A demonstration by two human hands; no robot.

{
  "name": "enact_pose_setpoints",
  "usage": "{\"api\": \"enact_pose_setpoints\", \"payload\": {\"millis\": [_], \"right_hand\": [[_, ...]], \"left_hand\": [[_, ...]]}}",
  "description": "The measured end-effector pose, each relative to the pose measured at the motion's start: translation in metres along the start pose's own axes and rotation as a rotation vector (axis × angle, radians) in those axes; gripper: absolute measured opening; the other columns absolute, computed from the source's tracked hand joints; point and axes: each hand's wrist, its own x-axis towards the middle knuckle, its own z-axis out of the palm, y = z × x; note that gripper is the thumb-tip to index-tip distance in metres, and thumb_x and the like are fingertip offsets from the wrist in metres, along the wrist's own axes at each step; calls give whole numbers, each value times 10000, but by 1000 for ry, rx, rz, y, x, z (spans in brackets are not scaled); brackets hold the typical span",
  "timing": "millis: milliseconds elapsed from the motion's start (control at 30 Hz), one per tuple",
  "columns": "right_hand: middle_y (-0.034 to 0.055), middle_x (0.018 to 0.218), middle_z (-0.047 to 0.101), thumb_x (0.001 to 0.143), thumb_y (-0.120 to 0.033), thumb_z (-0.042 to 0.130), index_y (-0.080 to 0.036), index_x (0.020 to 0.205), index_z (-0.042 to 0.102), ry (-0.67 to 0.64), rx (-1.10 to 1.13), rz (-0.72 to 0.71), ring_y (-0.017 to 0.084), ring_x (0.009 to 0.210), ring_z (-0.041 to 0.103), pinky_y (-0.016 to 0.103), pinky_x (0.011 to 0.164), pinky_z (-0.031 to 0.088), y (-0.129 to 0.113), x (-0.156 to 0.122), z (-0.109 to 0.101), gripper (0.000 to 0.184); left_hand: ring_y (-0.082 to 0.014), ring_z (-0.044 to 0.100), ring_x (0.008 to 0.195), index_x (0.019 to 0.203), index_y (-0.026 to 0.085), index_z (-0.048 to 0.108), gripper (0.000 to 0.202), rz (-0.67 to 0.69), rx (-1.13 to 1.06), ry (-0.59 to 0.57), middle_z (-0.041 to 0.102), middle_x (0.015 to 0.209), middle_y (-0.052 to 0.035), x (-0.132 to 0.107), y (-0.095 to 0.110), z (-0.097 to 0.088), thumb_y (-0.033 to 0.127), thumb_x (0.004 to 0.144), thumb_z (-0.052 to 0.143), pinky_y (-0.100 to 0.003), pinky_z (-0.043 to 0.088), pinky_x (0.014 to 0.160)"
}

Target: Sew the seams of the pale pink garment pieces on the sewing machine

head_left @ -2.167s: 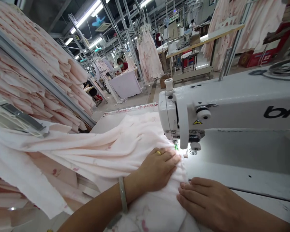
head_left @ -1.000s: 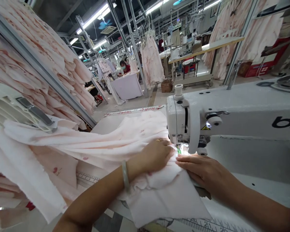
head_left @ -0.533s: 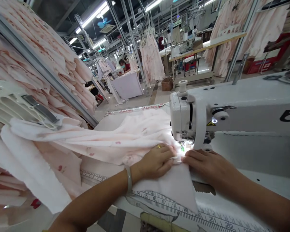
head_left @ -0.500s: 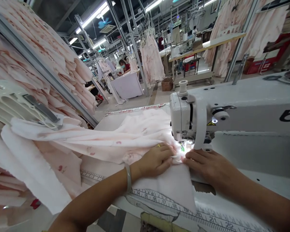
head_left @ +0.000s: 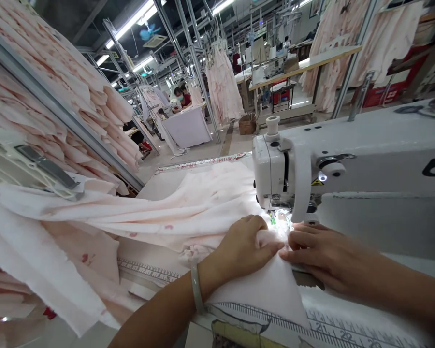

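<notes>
The pink cloth (head_left: pixel 206 193) lay across the tabletop (head_left: pixel 155 191), its long axis running left to right, its right side at the foot of the sewing machine (head_left: pixel 377 159) and its left end draping toward the lower left. Its near corner pointed toward the person, over the printed ruler (head_left: pixel 150 271). A grey strip of tabletop showed beyond the far edge; the machine bounded the right. The cloth looked soft, pale, rippled in long folds, dotted with small pink motifs. The left hand (head_left: pixel 242 249) pinched a fold between thumb and fingers; the right hand's (head_left: pixel 322 249) fingers were close together at the edge, their grip unclear.
</notes>
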Motion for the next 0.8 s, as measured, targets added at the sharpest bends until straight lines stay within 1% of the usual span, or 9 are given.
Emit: {"api": "enact_pose_setpoints", "payload": {"millis": [33,100,167,267,333,400,500,633,800], "right_hand": [[18,917,683,1145,-193,442,-274,1092,736,-5,6,-3,225,863,662,382,868,490,-1,0,1,309],[23,931,688,1131,-170,433,-269,1112,733,-16,0,-8,228,870,669,394,884,491,-2,0,2,316],[28,934,692,1128,-164,425,-264,1125,731,-25,-4,-6,231,877,674,400,890,495,-2,0,3,322],[50,957,716,1123,-161,414,-250,1070,722,-9,-13,-16,242,892,682,419,917,501,-2,0,4,325],[64,977,730,1126,-170,410,-242,1027,709,-1,-19,-24,248,894,684,430,926,502,-3,0,3,323],[66,989,737,1122,-176,429,-241,1026,717,-6,-12,-22,247,895,684,431,931,503,-4,1,2,310],[50,969,730,1104,-161,470,-253,1073,752,-26,15,12,243,902,681,426,947,502,-5,1,0,298],[34,933,704,1112,-168,486,-261,1061,753,-43,40,35,243,888,663,423,940,492,-6,0,0,287],[22,925,706,1105,-170,495,-275,1033,743,-50,56,50,237,892,673,431,983,491,-6,-1,2,279]], "left_hand": [[-254,665,978,985,216,571,296,7,1,6,690,1030,-57,-1,0,2,340,918,831,-380,569,888],[-270,664,1042,1011,211,570,305,54,46,17,681,1090,-77,-4,0,6,255,882,843,-397,584,924],[-268,658,1062,1030,206,574,239,115,123,36,672,1119,-88,-7,0,12,164,907,774,-400,590,937],[-249,647,1010,1012,201,589,141,240,284,39,666,1100,-85,-11,-2,18,77,968,640,-379,586,898],[-241,633,958,964,194,602,144,351,421,34,668,1062,-83,-13,-4,21,58,1010,587,-368,571,868],[-235,622,916,936,180,624,175,459,543,40,676,1019,-81,-15,-7,22,74,1059,559,-363,552,853],[-231,625,894,977,158,671,197,569,648,92,703,987,-76,-15,-9,21,118,1111,532,-365,529,857],[-227,649,927,1021,152,701,223,620,645,153,740,1001,-74,-13,-11,21,134,1129,507,-371,518,883],[-219,675,972,1016,146,711,252,606,587,110,757,1038,-80,-10,-12,24,115,1125,486,-363,542,925]]}}
